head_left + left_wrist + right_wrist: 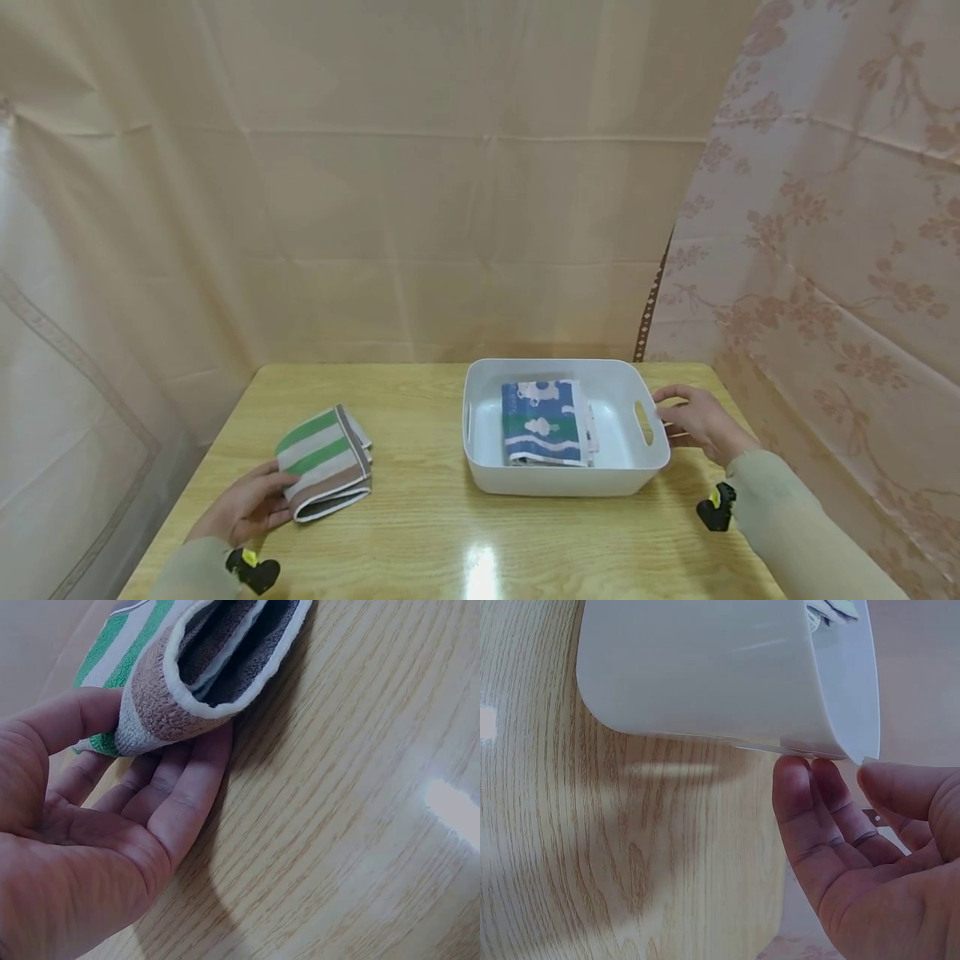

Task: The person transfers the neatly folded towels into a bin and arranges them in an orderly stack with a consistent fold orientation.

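Note:
On the left of the table my left hand pinches the near left corner of a folded towel with green, white and brown stripes. The thumb lies on top and the fingers pass beneath the fold, as the left wrist view shows. A white plastic basket stands on the right, with a folded blue, green and white patterned towel inside. My right hand is at the basket's right end, beside the handle hole. In the right wrist view its loosely bent fingertips touch the outer wall, with the thumb near the rim.
The wooden table has a bright light reflection near its front. A beige curtain hangs behind it, and a pink floral cloth hangs along the right side. Each wrist wears a small black device.

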{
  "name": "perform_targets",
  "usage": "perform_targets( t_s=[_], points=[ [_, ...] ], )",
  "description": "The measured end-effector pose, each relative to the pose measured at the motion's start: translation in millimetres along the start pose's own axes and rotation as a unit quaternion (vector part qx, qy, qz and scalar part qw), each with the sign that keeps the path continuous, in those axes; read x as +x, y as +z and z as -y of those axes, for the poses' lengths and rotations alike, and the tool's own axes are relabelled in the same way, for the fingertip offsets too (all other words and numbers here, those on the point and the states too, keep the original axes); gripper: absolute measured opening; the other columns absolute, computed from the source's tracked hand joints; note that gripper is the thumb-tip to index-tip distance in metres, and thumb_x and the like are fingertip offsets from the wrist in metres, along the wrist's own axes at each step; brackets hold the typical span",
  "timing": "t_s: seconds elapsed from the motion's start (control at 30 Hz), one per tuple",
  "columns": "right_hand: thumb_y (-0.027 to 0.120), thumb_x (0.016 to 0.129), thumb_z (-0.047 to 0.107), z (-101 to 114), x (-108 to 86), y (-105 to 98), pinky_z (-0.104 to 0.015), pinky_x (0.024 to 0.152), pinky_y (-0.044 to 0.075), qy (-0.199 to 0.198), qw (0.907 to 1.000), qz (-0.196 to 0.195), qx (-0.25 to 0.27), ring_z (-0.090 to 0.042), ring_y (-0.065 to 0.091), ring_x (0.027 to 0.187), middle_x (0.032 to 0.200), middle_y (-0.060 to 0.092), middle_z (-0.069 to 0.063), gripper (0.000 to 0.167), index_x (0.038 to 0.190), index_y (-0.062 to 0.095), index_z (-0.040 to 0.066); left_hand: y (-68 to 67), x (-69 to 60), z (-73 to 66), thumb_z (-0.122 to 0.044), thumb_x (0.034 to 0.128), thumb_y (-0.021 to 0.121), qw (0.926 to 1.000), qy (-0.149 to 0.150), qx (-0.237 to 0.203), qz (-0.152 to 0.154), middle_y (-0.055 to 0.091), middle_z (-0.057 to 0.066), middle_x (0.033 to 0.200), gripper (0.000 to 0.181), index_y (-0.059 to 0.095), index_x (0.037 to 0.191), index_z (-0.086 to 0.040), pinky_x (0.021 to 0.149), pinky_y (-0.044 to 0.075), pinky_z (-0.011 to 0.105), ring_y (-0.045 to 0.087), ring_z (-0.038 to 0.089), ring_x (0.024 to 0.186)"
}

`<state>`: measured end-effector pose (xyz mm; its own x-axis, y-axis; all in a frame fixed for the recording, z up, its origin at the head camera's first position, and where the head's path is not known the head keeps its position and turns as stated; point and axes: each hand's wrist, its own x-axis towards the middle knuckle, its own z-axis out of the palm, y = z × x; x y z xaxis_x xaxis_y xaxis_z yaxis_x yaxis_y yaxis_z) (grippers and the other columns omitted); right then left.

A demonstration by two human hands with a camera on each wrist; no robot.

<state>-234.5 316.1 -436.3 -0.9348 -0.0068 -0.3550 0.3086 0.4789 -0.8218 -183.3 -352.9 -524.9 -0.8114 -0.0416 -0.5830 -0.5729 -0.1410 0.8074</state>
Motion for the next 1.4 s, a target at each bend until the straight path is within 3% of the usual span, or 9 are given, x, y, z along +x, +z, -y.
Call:
perform_targets(
  t_s=[0.83,1.1,1.4],
  points=[
    [0.055,0.106,0.012,-1.2,0.9,-0.9,-0.043,0.081,0.062,-0.003,1.0000,0.002,-0.001,-0.026,0.070,0.094,0.122,0.064,-0.026,0.040,0.140,0.043,-0.005,3.3,0.0,0.8,-0.011,0.0988,0.065,0.9995,0.011,0.029,-0.011,0.065,0.003,0.103,0.079,0.015,0.160,-0.004,0.079,0.060,0.037,0.064,0.018,0.090],
    [0.057,0.104,0.011,-0.5,1.6,0.7,-0.044,0.079,0.063,0.007,0.9999,-0.008,0.007,-0.026,0.071,0.091,0.115,0.068,-0.022,0.039,0.138,0.046,-0.004,4.5,-5.1,2.6,-0.010,0.0994,0.063,0.9990,0.025,0.038,0.007,0.066,0.001,0.099,0.072,0.020,0.157,-0.003,0.075,0.058,0.035,0.064,0.017,0.088],
    [0.058,0.103,0.011,-0.8,1.8,2.2,-0.044,0.079,0.063,0.010,0.9998,-0.014,0.003,-0.026,0.071,0.089,0.114,0.067,-0.023,0.039,0.137,0.046,-0.003,7.7,-4.5,2.7,-0.011,0.0991,0.064,0.9979,0.031,0.057,-0.004,0.067,-0.001,0.098,0.074,0.021,0.159,-0.006,0.067,0.055,0.029,0.062,0.016,0.086]
  ],
)
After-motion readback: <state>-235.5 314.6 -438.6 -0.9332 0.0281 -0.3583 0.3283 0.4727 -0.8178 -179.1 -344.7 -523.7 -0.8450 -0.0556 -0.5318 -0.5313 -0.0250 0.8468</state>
